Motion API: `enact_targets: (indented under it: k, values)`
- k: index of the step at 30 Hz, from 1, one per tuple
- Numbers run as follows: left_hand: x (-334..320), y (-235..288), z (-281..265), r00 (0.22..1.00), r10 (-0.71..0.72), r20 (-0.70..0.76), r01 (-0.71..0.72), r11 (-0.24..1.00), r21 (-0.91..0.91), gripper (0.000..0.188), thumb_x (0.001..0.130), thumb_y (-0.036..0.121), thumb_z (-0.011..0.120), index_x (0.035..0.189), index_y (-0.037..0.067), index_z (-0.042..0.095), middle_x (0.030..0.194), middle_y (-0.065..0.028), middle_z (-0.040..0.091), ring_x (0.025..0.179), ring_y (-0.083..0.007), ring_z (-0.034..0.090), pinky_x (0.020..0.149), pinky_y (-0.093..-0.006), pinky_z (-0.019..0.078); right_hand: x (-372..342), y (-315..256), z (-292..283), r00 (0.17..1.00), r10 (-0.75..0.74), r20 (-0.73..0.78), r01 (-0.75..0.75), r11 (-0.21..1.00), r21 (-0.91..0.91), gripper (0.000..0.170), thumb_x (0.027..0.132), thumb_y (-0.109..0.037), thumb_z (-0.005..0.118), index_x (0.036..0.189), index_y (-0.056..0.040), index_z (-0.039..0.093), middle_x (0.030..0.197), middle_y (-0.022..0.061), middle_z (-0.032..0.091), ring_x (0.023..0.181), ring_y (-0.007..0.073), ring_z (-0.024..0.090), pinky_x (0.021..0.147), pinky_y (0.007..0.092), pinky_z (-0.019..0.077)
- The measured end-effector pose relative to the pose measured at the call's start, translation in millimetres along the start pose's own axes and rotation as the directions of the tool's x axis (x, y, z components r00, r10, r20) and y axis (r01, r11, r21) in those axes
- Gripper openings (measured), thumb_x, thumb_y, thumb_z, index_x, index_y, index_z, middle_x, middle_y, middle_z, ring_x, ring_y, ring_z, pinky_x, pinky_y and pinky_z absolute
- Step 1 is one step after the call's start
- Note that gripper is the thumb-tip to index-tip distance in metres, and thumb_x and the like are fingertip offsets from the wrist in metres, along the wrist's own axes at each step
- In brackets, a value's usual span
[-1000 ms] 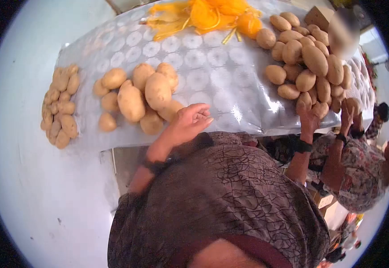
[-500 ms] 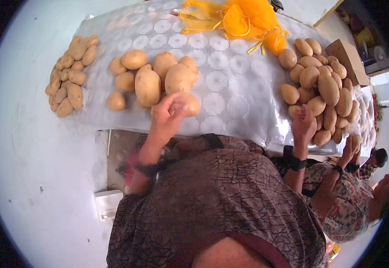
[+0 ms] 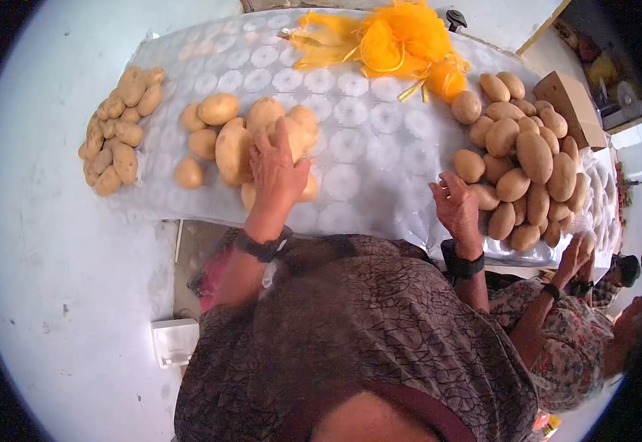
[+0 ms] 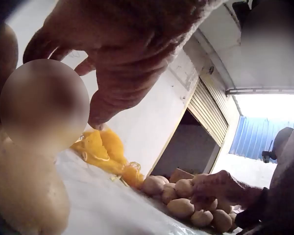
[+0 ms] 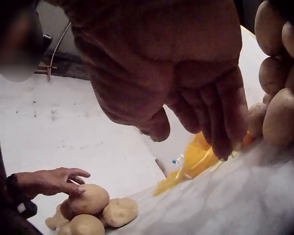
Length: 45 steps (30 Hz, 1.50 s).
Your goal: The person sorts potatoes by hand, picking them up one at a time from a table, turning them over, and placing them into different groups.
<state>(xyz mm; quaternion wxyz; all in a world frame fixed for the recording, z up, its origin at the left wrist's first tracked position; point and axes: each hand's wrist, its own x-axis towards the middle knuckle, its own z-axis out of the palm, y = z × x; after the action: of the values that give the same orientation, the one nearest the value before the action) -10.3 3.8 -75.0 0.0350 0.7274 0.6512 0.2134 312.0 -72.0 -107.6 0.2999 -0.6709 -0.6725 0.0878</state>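
Note:
My left hand (image 3: 277,177) lies over the middle pile of potatoes (image 3: 234,155), fingers spread across a large potato. The right wrist view shows the same hand (image 5: 51,181) side-on, its thumb at the top of a potato (image 5: 89,199). At the left edge of the right-hand potato heap (image 3: 513,183) is my right hand (image 3: 457,210), fingers loosely bent and holding nothing. In the right wrist view my right hand (image 5: 176,83) hangs above the covered table with its fingers pointing down.
A smaller potato pile (image 3: 124,162) sits at the table's left end. Orange net bags (image 3: 402,44) lie at the far edge, a cardboard box (image 3: 571,107) behind the right heap. Another person's hands (image 3: 575,258) are at the table's right end.
My left hand has moved up over the large potatoes, its fingers spreading. My right hand has drawn left, away from the potatoes of the right heap.

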Motion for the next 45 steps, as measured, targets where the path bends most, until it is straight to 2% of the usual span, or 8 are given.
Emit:
enact_targets:
  k: [13,19,22,24,25,27,30,45]
  values:
    - [5.4,-23.1,22.5,0.997,-0.07,-0.025,0.069,0.996,-0.061,0.078,0.072,0.018,0.073,0.14,0.007,0.036,0.124,-0.0299,0.045,0.112,-0.0465,0.048,0.09,-0.0499,0.0457,9.5,-19.6,9.1,0.993,-0.009,0.12,0.013,0.999,-0.035,0.026,0.08,-0.023,0.07,0.096,-0.0022,0.066,0.084,0.0201,0.068,0.075,0.0357,0.067,0.066,0.0425,0.0533]
    - [10.6,-35.8,-1.9,0.973,-0.229,0.028,0.208,0.821,-0.532,0.064,0.077,0.022,0.07,0.133,0.002,0.046,0.119,-0.0238,0.057,0.112,-0.034,0.056,0.09,-0.0434,0.0471,10.0,-19.1,18.7,0.987,-0.025,0.159,0.017,0.998,0.055,0.026,0.079,-0.022,0.072,0.095,-0.0021,0.066,0.082,0.0191,0.068,0.075,0.0345,0.067,0.066,0.0412,0.0537]
    - [10.6,-35.8,-8.4,0.932,-0.321,0.166,0.307,0.46,-0.833,0.057,0.082,0.022,0.068,0.13,-0.001,0.049,0.124,-0.019,0.057,0.112,-0.0323,0.057,0.091,-0.0393,0.0477,11.3,-17.9,19.4,0.972,-0.005,0.235,-0.006,0.999,0.044,0.025,0.079,-0.021,0.072,0.094,-0.0023,0.066,0.081,0.0188,0.068,0.074,0.0342,0.067,0.065,0.0411,0.0536]
    - [10.7,-39.9,-8.8,0.923,-0.286,0.258,0.246,-0.079,-0.966,0.054,0.087,0.022,0.062,0.133,0.001,0.045,0.129,-0.0168,0.054,0.115,-0.0328,0.055,0.092,-0.0437,0.0489,12.2,-17.3,20.7,0.969,-0.026,0.246,0.016,0.999,0.044,0.026,0.08,-0.021,0.071,0.098,-0.0028,0.065,0.081,0.0189,0.068,0.074,0.0336,0.068,0.065,0.0406,0.0535]
    - [9.1,-39.3,-13.4,0.922,-0.288,0.258,0.246,-0.078,-0.966,0.054,0.087,0.022,0.062,0.133,0.001,0.045,0.129,-0.0168,0.054,0.115,-0.0328,0.055,0.092,-0.0437,0.0489,13.8,-17.4,21.4,0.968,-0.028,0.248,0.017,0.999,0.045,0.026,0.08,-0.021,0.071,0.098,-0.0028,0.065,0.081,0.0189,0.068,0.074,0.0336,0.068,0.065,0.0406,0.0535]
    - [1.7,-34.6,-26.9,0.874,-0.028,0.485,0.392,-0.551,-0.737,0.057,0.089,0.025,0.059,0.138,0.005,0.039,0.135,-0.0171,0.048,0.121,-0.0361,0.051,0.093,-0.0563,0.0468,18.1,-16.3,22.7,0.96,0.036,0.278,-0.094,0.975,0.199,0.033,0.081,-0.022,0.072,0.106,-0.0034,0.062,0.081,0.0186,0.068,0.075,0.033,0.068,0.066,0.0399,0.0533]
    - [0.6,-24.9,-26.7,0.882,0.151,0.446,0.424,-0.666,-0.614,0.06,0.091,0.03,0.056,0.141,0.007,0.033,0.141,-0.016,0.042,0.126,-0.0392,0.045,0.091,-0.0672,0.043,28.6,-22.2,16.2,0.957,0.022,0.29,-0.107,0.954,0.281,0.043,0.082,-0.024,0.073,0.115,-0.0025,0.057,0.085,0.0201,0.068,0.077,0.0317,0.069,0.067,0.0393,0.0535]
    - [-2.1,45.6,-7.9,0.799,0.286,0.53,0.588,-0.183,-0.788,0.055,0.088,0.013,0.051,0.138,-0.005,0.037,0.135,-0.0163,0.048,0.127,-0.0289,0.046,0.101,-0.0466,0.0448,29.0,-54.7,-16.0,0.968,-0.179,0.175,0.094,0.907,0.41,0.092,0.067,-0.028,0.084,0.142,-0.005,0.035,0.127,0.0245,0.054,0.116,0.0371,0.055,0.092,0.0428,0.0492]
